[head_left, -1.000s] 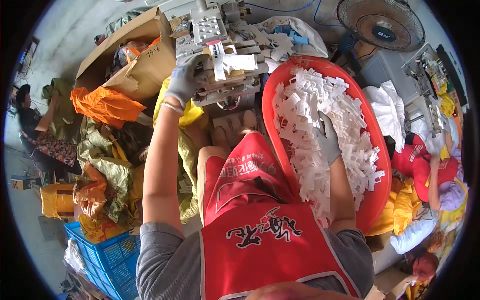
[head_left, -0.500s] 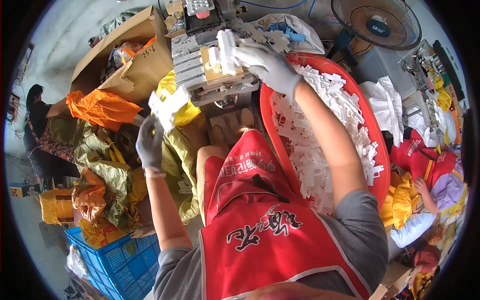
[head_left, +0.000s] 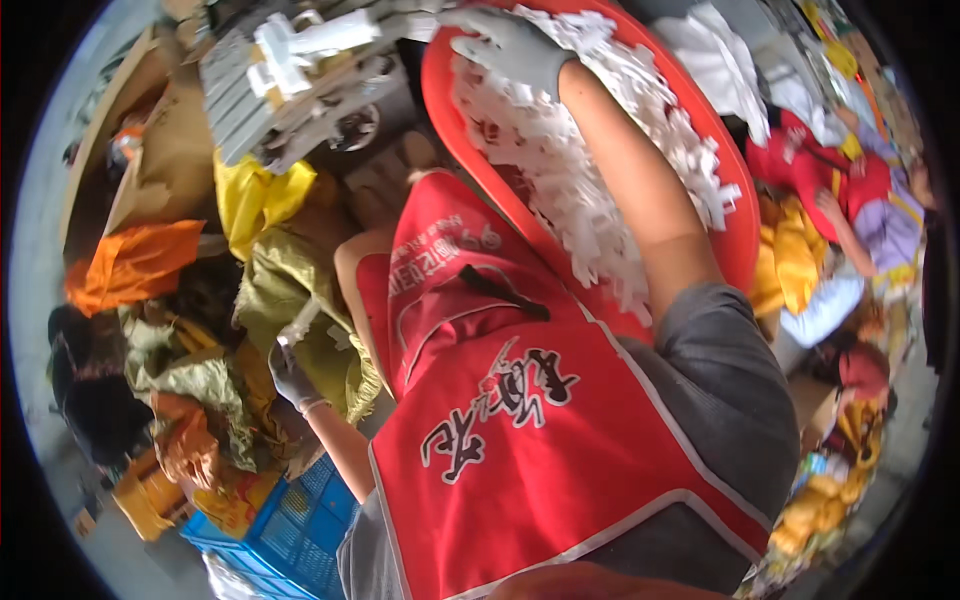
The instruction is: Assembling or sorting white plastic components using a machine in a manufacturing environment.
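Observation:
My left hand (head_left: 292, 378), in a grey glove, is closed on a white plastic piece (head_left: 299, 324), seen nearly edge-on. It is low beside my thigh, over an open olive-green woven sack (head_left: 285, 275). At the upper middle my right hand (head_left: 518, 48), gloved too, reaches over the far end of a red tub (head_left: 742, 228), fingers stretched out and no piece visible in them. White plastic parts (head_left: 590, 215) fill the tub in a heap. A white pistol-shaped plastic piece (head_left: 310, 45) lies on the grey metal machine bed (head_left: 235, 110) left of that hand.
A yellow bag (head_left: 258, 200) hangs below the machine. Left of it stand a large cardboard box (head_left: 165, 150) and an orange sack (head_left: 135, 262). A blue crate (head_left: 285, 530) sits at the lower left. Another person in red (head_left: 825, 180) is at the right.
My left hand has come down from beside the machine to the green sack with its white piece. My right hand has left the piece at the machine and moved over the tub. The view has turned.

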The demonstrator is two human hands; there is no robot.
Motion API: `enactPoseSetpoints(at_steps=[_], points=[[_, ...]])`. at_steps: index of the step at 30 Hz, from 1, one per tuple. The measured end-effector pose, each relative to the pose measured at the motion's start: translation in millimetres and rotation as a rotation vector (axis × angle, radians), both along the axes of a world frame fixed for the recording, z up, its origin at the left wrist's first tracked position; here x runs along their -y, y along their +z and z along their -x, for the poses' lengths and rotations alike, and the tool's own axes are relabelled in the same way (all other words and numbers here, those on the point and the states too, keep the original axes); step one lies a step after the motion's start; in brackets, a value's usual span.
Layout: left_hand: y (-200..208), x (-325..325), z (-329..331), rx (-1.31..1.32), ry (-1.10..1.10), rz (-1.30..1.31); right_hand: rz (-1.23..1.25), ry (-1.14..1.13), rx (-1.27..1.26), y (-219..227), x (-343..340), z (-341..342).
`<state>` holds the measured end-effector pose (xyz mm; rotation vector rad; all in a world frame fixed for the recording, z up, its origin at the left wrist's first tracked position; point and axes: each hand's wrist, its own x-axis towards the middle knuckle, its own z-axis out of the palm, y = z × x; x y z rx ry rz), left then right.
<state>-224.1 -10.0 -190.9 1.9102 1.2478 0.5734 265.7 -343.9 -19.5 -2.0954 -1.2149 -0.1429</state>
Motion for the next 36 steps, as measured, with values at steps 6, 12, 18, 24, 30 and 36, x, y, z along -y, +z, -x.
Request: enactPoseSetpoints(at_steps=[6, 12, 18, 24, 30, 36], points=[[-45.7, -14.3, 14.2, -0.035, -0.039, 0.108, 0.78, -0.332, -0.352, -162.2, 136.6, 18.3], [-12.3, 18.1, -31.4, -0.22, -0.269, -0.062, 0.793, -0.53, -0.091, -212.5, 140.0, 44.6], [8.6, 45.7, -56.1, -0.189, -0.398, -0.044, 1.078, -0.447, 0.12, -241.2, 89.9, 18.4], [19.9, 48.3, -52.3, -0.38, -0.387, -0.145, 1.026, -0.376, 0.079, -238.8, 65.0, 12.7], [40.5, 40.1, -65.0, -0.191, -0.356, -0.194, 0.513, -0.558, -0.376, -174.4, 119.3, 41.4], [105.9, 42.6, -127.0, 0.007, -0.335, -0.203, 0.56, -0.469, -0.456, -200.0, 188.1, 58.8]])
